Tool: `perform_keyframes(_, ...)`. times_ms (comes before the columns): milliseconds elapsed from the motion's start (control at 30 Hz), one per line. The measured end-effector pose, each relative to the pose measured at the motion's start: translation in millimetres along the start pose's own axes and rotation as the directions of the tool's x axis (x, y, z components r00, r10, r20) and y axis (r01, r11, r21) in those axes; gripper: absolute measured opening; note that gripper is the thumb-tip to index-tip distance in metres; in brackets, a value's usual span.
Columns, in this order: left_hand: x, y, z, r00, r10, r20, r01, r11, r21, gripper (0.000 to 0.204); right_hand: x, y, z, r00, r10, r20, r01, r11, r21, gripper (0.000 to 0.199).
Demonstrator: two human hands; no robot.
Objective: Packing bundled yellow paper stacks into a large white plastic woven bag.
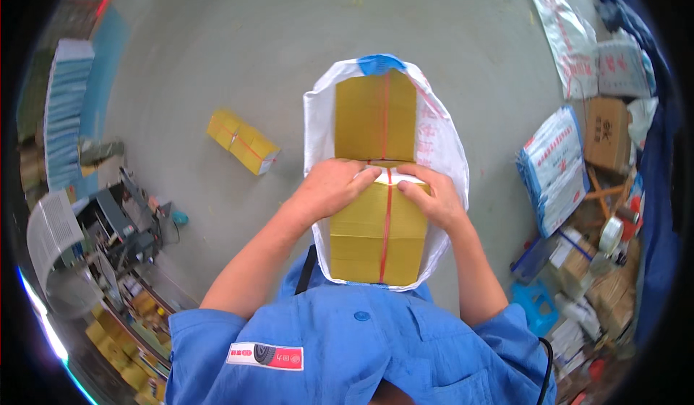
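Seemingly for steadiness, the left hand (pixel 336 186) and right hand (pixel 438 197) were clamped on the lower yellow bundle (pixel 358 242) within the white sack (pixel 450 148), mid-frame.

Head-height fisheye view, facing down, close

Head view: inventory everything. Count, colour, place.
Sack: 1, white, centre
Packed bundles: 2, yellow, inside sack
Loose bundle: 1, yellow, left of sack
Sheet stack: 1, blue, far left
Machine: 1, grey, left
Packs: several, yellow, lower left
Folded sacks: several, white, right
Cardboard box: 1, brown, upper right
Plastic item: 1, blue, lower right
Clutter: uncounted, mixed, lower right
Drape: 1, navy, right
Shirt: 1, blue, bottom
Left hand: 1, bare, on near bundle
Right hand: 1, bare, same bundle
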State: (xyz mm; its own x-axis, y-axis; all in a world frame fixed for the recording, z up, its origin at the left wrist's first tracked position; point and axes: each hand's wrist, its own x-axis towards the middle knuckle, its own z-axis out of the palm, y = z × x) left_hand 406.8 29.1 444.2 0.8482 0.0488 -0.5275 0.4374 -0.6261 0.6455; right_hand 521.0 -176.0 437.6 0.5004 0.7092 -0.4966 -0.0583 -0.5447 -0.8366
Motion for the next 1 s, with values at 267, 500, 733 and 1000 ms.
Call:
perform_keyframes(267, -1, 34, 7, 0.957, -0.178, -0.231, 0.219, 0.962, 0.165, 0.054, 7, 39, -22, 0.995, -0.099, 0.01, 0.099, 0.995, -0.014, 0.044)
perform_keyframes(500, -55, 15, 28, 0.609, 0.278, -0.743, -0.277, 0.952, 0.13, 0.047, -17, -44, -6, 0.964, -0.244, -0.105, 0.189, 0.908, -0.375, 0.033)
perform_keyframes(733, -148, -81, 2, 0.516, 0.113, -0.849, -0.477, 0.862, -0.175, 0.028, -46, -144, 165, 0.927, -0.37, -0.06, 0.36, 0.924, -0.13, 0.016)
perform_keyframes(1000, -210, -358, 33, 0.496, -0.481, -0.723, 0.012, 0.836, -0.549, 0.018, 112, -76, 472, 0.994, -0.067, 0.084, 0.053, 0.986, 0.155, 0.011)
